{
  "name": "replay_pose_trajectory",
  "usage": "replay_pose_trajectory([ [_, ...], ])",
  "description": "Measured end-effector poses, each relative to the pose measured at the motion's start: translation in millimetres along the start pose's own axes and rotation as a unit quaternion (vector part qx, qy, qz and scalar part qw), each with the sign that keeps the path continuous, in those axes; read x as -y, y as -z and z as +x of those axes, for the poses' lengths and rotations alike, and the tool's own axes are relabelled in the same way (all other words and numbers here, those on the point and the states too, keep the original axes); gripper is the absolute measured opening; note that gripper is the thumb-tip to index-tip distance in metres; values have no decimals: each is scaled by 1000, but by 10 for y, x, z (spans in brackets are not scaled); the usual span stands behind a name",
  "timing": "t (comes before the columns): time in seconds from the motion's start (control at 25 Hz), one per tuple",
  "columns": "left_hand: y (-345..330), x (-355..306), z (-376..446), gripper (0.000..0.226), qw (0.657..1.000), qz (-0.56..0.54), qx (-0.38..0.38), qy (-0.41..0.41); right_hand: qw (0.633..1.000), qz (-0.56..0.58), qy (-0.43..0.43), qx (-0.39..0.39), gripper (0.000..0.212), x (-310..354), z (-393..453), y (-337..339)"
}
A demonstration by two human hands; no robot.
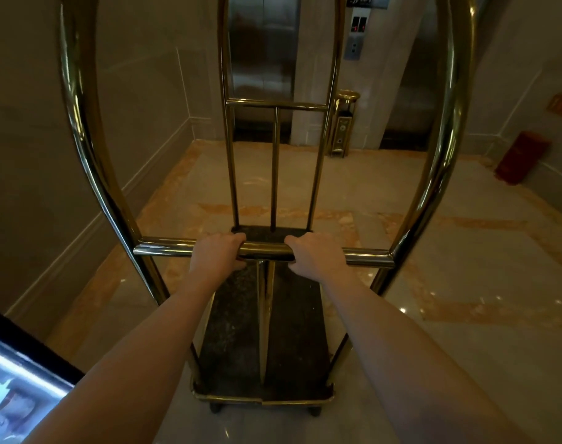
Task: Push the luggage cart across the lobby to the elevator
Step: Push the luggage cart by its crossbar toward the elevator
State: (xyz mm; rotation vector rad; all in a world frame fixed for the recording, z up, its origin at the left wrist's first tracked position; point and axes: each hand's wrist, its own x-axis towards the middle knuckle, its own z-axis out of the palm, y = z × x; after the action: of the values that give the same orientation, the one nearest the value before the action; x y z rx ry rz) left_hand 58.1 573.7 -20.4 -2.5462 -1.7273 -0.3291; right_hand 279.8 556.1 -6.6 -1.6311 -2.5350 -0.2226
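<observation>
The brass luggage cart [90, 161] stands right in front of me, its tall arched frames rising on both sides and its dark carpeted platform [292, 341] bare. My left hand [217, 251] and my right hand [313, 254] both grip the horizontal push bar [366, 256], close together near its middle. Straight ahead, the metal elevator door [262, 59] is closed. A second closed elevator door [414, 91] is to the right, with the call button panel [353, 48] on the wall between them.
A brass ash bin [342, 123] stands between the two elevators. A red box [521, 160] sits on the floor by the right wall. A lit display case [20, 379] is at my lower left. Polished marble floor [465, 251] lies between cart and elevators.
</observation>
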Motion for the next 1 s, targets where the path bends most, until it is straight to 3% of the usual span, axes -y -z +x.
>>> replay_pose_trajectory([
  [1.0, -528, 424, 2802, 21, 1000, 25, -4, 17, 1000, -24, 2, -17, 27, -1734, 2232, -551],
])
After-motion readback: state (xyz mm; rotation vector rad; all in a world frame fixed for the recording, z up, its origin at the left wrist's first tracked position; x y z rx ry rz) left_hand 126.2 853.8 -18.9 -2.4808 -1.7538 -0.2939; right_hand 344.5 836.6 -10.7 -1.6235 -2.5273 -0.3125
